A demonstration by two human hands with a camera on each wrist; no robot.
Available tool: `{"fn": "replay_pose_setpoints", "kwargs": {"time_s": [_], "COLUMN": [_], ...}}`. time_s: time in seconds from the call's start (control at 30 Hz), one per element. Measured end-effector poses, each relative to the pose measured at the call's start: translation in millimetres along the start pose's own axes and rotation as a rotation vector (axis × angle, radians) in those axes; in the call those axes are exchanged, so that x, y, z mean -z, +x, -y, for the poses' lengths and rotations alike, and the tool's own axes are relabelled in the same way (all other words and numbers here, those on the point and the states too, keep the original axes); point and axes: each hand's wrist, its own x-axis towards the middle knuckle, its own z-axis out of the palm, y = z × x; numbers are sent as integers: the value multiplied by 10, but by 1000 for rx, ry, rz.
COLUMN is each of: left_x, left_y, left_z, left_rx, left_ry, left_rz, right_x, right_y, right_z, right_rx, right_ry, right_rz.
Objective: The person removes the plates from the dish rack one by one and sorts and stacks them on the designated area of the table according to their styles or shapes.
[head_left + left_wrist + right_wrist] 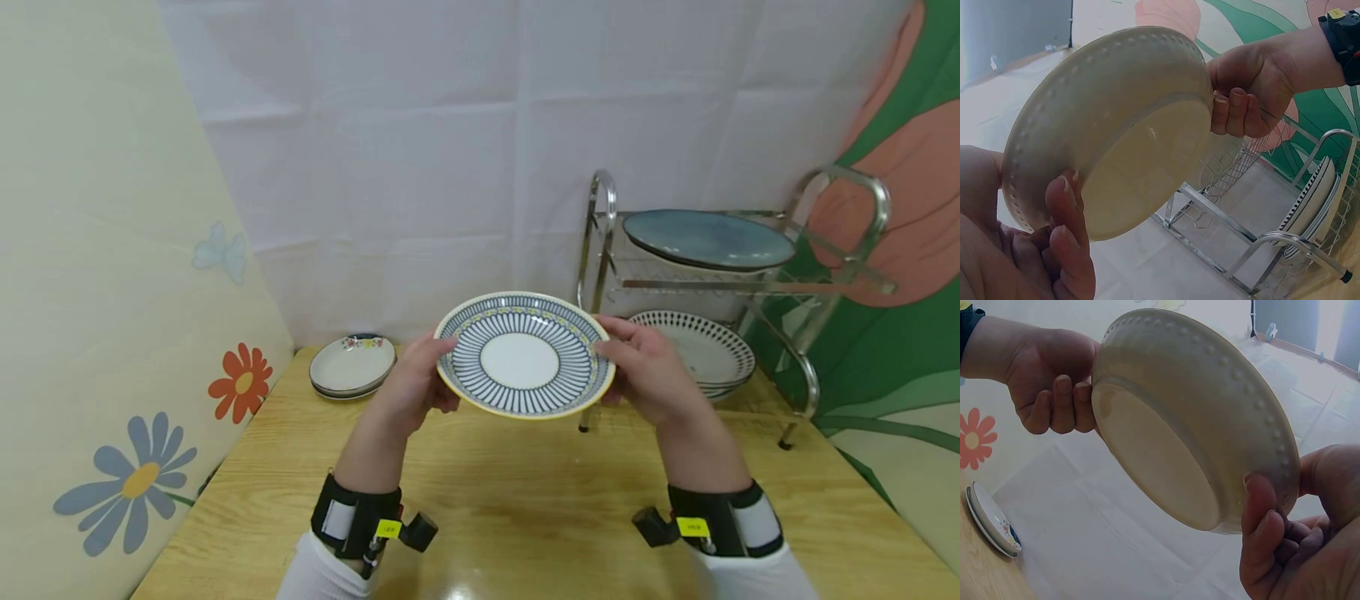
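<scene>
A round plate (pixel 519 360) with a white centre, dark radiating stripes and a yellow rim is held up above the table, its face tilted toward me. My left hand (pixel 413 379) grips its left edge, thumb on the upper rim and fingers beneath. On the opposite edge my right hand (pixel 651 367) pinches the rim the same way. Both wrist views show the plate's pale underside (pixel 1147 165), with a row of raised dots near the rim. Fingertips of the right hand (pixel 1260 509) press against the underside.
A two-tier metal rack (pixel 603 242) stands at the back right. Its upper shelf bears a blue oval plate (pixel 708 237); lower down lie plates with a black-patterned rim (pixel 693 350). Small stacked plates with a floral edge (pixel 352 367) rest at the back left of the wooden table (pixel 517 500).
</scene>
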Motion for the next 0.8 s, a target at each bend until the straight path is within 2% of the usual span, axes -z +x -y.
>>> {"fn": "replay_pose_setpoints", "kwargs": {"time_s": [0.2, 0.47, 0.63, 0.8], "left_x": [-22, -38, -56, -83], "left_y": [42, 75, 102, 121], "left_z": [50, 70, 106, 135], "left_rx": [21, 15, 15, -18], "left_ry": [-13, 8, 12, 15], "left_rz": [-19, -45, -101, -145], "right_x": [2, -2, -23, -49], "right_y": [-4, 32, 57, 68], "right_z": [-68, -115, -142, -163], "right_rx": [-10, -29, -52, -57], "right_ry": [45, 102, 135, 148], "right_rz": [-22, -51, -75, -122]}}
